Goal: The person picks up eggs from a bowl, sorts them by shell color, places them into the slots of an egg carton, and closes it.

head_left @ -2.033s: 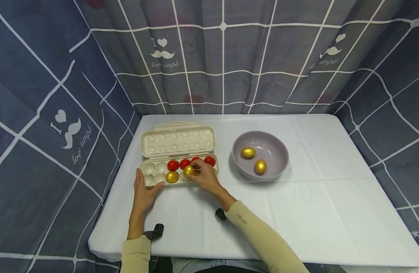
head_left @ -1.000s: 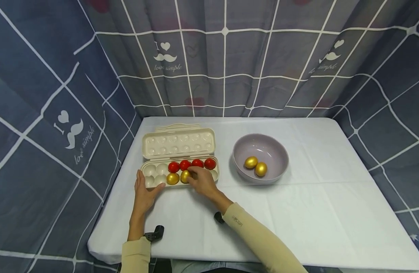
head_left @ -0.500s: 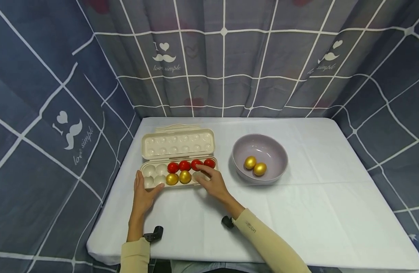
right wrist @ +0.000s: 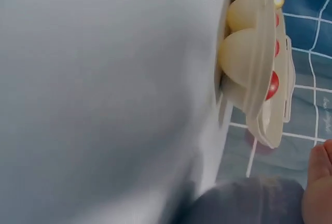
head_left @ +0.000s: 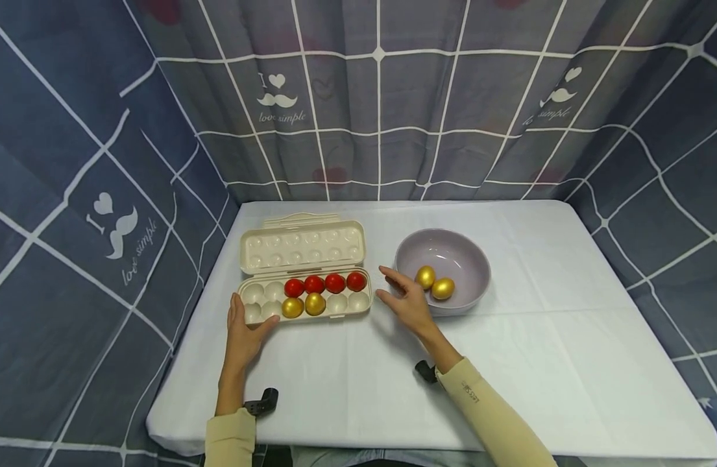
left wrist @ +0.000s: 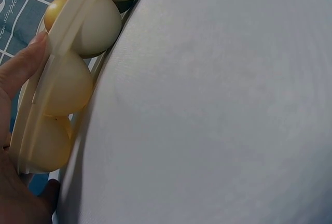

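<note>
A cream egg carton (head_left: 358, 302) lies with its lid (head_left: 302, 245) folded back. Several red eggs (head_left: 335, 283) sit in its far row, and two gold eggs (head_left: 315, 303) in the near row, with bare cups on either side of them. My left hand (head_left: 244, 337) holds the carton's left end, the thumb (left wrist: 26, 63) against its near rim. My right hand (head_left: 411, 305) holds nothing and is between the carton and a mauve bowl (head_left: 475, 295), thumb and fingers apart, its back overlapping the bowl's left rim. Two gold eggs (head_left: 443, 288) rest in the bowl.
A white cloth (head_left: 545, 337) covers the table. Grey-blue curtains (head_left: 428, 97) with white grid lines hang behind it and at both sides. Dark wrist cameras (head_left: 425, 371) are worn on both forearms.
My right hand set a gold egg in the near row, beside the other one, let go and moved right to the bowl. The bowl's two gold eggs shifted closer together. My left hand stayed put.
</note>
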A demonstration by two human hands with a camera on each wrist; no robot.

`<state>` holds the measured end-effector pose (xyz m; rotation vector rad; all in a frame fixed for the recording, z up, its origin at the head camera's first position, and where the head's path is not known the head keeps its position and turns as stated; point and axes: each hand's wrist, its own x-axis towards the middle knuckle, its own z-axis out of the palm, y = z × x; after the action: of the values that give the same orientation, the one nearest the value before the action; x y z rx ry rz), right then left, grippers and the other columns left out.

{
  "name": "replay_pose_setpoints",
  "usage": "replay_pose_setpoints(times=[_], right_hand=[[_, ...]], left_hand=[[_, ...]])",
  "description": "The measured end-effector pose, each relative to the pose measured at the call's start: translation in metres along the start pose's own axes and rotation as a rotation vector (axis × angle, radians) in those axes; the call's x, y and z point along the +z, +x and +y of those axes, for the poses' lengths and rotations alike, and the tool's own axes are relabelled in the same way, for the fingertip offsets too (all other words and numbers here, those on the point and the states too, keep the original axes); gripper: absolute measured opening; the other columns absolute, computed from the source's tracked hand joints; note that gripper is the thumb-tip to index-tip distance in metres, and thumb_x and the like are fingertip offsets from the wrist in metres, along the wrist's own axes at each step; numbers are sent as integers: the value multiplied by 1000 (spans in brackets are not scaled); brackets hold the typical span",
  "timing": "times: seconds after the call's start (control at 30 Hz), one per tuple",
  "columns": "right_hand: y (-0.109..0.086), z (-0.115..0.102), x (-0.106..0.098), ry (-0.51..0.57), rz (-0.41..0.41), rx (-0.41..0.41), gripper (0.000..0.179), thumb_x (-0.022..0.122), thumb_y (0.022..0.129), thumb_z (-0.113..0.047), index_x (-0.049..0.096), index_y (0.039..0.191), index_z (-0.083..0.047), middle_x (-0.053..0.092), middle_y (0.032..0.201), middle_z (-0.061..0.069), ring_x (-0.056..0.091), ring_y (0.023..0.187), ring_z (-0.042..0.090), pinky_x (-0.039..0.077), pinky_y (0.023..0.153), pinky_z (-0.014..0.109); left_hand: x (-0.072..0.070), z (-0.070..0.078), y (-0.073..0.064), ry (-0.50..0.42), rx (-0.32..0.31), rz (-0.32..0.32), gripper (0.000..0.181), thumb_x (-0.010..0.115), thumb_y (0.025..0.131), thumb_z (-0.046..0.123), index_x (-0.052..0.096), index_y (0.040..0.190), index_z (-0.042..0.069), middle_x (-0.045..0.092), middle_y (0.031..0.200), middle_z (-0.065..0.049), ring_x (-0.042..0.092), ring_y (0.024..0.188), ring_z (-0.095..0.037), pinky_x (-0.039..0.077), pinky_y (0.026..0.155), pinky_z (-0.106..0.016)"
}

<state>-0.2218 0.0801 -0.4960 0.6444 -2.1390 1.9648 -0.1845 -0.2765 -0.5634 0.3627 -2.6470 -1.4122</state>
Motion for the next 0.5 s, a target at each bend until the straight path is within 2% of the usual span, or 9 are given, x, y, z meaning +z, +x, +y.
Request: replay_pose_setpoints(times=[0.13, 0.27, 0.4, 0.5], right_hand=[[-3, -9, -16, -16, 38, -39, 44, 67, 82, 19, 54, 124, 22, 55, 127, 36, 51, 119, 51, 41, 101, 51], [-4, -13, -36, -65, 115, -57, 44, 70, 79, 20, 57, 121, 21, 60, 116, 36, 60, 110, 44, 45, 96, 52], [-4, -12, -61, -58, 143, 36, 45, 70, 81, 17, 57, 123, 20, 60, 119, 35, 58, 114, 39, 43, 100, 50], [-4, -10, -77, -26, 110, 121, 47, 69, 83, 15, 53, 127, 21, 53, 131, 35, 49, 126, 45, 37, 105, 49]], left_hand=[[0, 1, -1, 3, 2, -3, 119, 78, 84, 40, -9, 155, 3, -11, 163, -17, -11, 149, -33, 0, 118, -51], [0, 2, -1, 4, -1, -5, 119, 78, 84, 40, -9, 156, 4, -11, 163, -15, -11, 149, -32, 0, 118, -50], [-1, 2, -2, 6, -12, -5, 119, 79, 84, 39, -8, 156, 4, -11, 163, -13, -10, 149, -32, 1, 118, -50], [-1, 1, -2, 7, -10, -5, 119, 79, 83, 39, -8, 156, 2, -11, 163, -15, -10, 149, -34, 1, 118, -51]])
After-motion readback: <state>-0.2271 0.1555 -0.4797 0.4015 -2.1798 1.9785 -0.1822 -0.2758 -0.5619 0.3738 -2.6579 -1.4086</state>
